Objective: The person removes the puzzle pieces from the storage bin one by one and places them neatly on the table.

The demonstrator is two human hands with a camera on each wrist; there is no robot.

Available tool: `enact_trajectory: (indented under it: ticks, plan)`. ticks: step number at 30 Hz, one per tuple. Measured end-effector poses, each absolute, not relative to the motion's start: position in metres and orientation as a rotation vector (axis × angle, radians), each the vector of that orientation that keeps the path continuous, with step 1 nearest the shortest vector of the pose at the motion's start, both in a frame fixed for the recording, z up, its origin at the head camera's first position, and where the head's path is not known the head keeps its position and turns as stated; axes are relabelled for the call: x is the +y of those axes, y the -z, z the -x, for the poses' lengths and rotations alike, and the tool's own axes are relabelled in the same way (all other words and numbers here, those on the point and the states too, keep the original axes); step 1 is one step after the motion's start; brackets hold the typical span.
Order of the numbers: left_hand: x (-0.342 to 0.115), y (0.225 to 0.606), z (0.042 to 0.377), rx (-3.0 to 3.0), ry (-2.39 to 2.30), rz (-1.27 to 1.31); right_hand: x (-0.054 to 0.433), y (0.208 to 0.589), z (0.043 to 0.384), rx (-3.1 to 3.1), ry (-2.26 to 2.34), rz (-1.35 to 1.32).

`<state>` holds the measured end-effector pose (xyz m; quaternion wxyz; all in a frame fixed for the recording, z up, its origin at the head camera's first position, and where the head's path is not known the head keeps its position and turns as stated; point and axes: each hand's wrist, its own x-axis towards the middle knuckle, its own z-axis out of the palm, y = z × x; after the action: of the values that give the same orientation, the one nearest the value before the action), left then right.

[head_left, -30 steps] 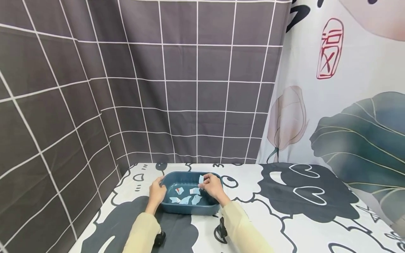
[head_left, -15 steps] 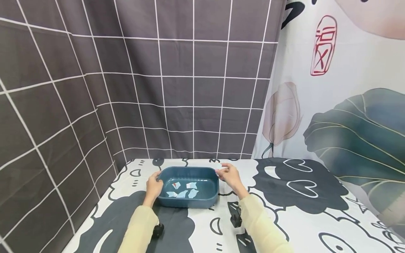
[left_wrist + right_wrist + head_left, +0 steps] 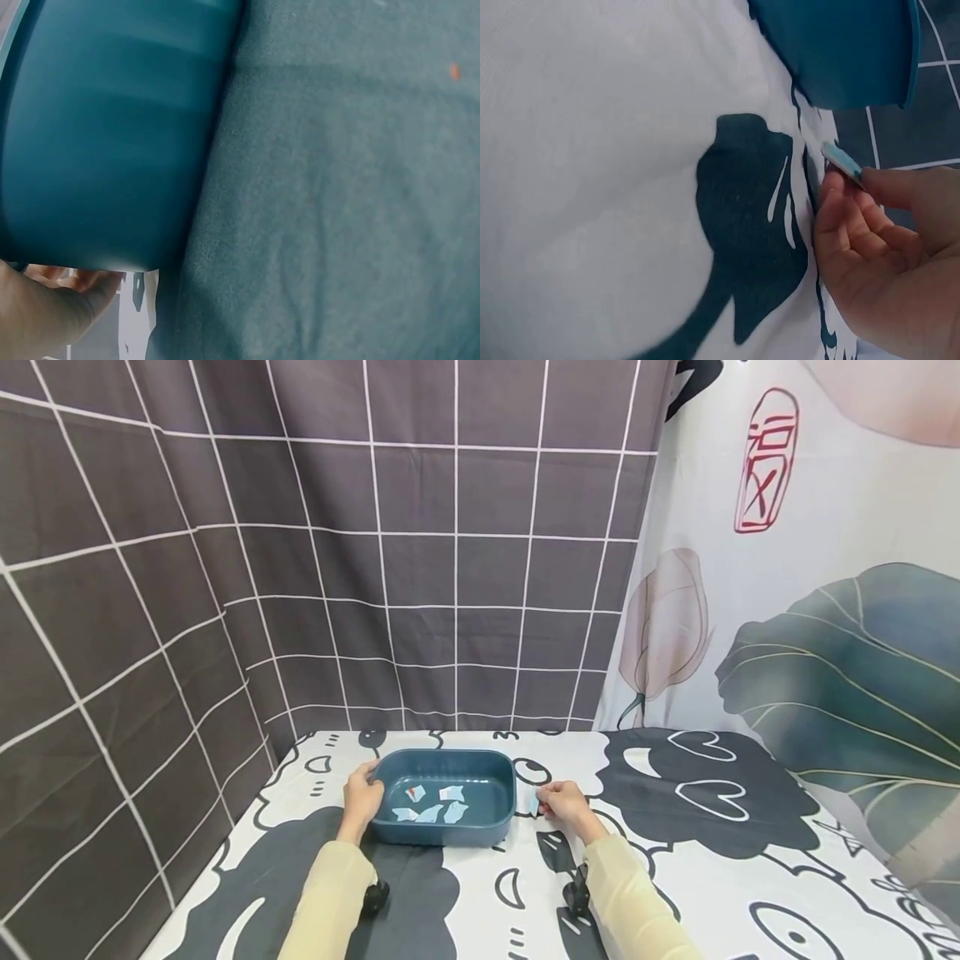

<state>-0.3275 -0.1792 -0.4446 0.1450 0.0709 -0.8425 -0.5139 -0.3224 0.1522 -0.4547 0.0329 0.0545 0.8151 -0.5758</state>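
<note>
Thin pale-blue flat fragment [image 3: 534,802]: off the right end of the basin, just beside it, not touching it. Pinched by the right hand [image 3: 564,802] between thumb and fingertips; grip closed down to the fragment's thickness, remaining fingers loosely curled. Right wrist view shows the fragment nearly edge-on, tilted. Can't tell whether its lower edge meets the cloth.

Glossy dark teal-blue rectangular basin with rounded corners [image 3: 442,836]: sits upright on the table cloth, long side across the view. Five irregular pale-blue fragments lie flat on its floor, left of centre: two in the far row, one with a red mark [image 3: 416,793] and one with a whitish part [image 3: 452,793]; three in the near row, left [image 3: 405,814], middle [image 3: 430,814], right [image 3: 455,812].

Left hand [image 3: 362,799]: holds the basin's left end, fingers closed at the rim; fingertips partly hidden in both views.

Both arms in pale-yellow sleeves [image 3: 330,893], a black device [image 3: 576,893] at each wrist.

Under it all: white cloth with dark-grey cartoon print [image 3: 476,902]. Behind: dark-grey curtain with white grid lines [image 3: 420,572]; to its right, white hanging with pink flower and blue-green leaf print [image 3: 847,527], red seal-like mark up high.
</note>
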Motion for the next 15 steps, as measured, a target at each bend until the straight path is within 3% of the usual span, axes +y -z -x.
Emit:
enact_trajectory:
  ticks: [15]
  plan:
    - [-0.1774,0.4465,0.3284,-2.406,1.509,-0.239,0.1595,0.4563,0.3201,2.551,1.816,-0.210]
